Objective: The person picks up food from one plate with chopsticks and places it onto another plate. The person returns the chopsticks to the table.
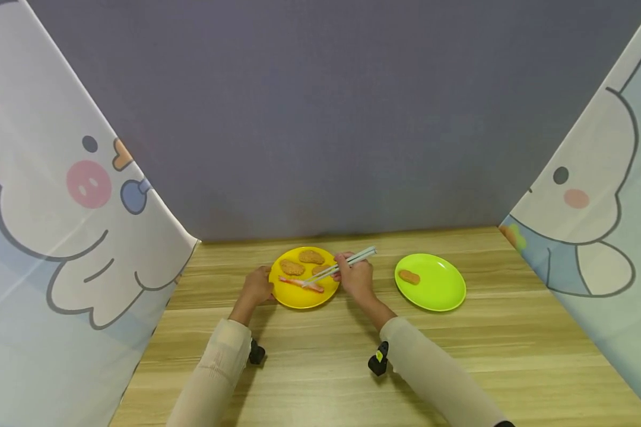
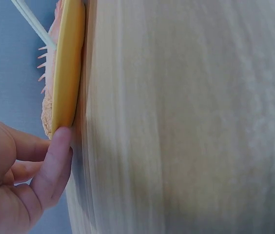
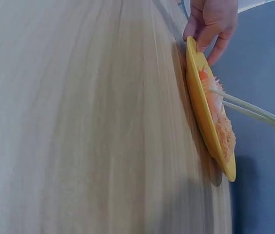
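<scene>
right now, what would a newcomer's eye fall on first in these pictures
Probably the yellow plate on the table, its left edge held by the left hand. Next, the chopsticks in the right hand, tips at the pink food. Then the green plate to the right, with one nugget.

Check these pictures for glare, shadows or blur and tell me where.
Head view: pale sheen on the near part of the table, dark shadows beside the sleeves; left wrist view: the table's grain looks soft and smeared; right wrist view: a broad shadow darkens the table near the yellow plate.
</scene>
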Demonstrator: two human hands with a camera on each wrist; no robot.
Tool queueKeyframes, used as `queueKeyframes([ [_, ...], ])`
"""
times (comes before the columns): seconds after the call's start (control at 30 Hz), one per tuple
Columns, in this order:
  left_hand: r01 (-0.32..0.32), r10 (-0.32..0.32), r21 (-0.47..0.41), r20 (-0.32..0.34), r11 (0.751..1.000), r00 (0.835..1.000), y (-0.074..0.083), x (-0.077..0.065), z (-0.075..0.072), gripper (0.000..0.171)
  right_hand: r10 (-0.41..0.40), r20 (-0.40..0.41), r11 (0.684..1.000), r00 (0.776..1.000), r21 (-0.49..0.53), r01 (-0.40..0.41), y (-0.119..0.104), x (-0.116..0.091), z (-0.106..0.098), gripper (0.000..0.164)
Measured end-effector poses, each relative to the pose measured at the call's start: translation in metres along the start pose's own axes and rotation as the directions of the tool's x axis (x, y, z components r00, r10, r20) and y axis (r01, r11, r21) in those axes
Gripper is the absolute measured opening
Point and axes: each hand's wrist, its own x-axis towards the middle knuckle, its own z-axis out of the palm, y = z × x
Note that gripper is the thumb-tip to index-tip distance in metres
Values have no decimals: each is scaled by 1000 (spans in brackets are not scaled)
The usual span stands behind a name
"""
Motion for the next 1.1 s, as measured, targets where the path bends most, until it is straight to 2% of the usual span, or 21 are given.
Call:
queueKeyframes([
  [0.43, 18, -18, -8, 13, 1000, 1000, -1, 0, 0, 54, -71, 51, 995, 996, -70, 75, 0, -5, 3, 24],
  [0.77, 14, -14, 13, 9, 1000, 1000, 0, 2, -1, 54, -78, 4, 997, 997, 4, 78, 2, -1, -3, 25],
  [1.1, -1, 0, 34, 7, 999, 1000, -1, 1, 0, 54, -142, -19, 990, 990, -22, 142, -9, 4, -17, 27],
])
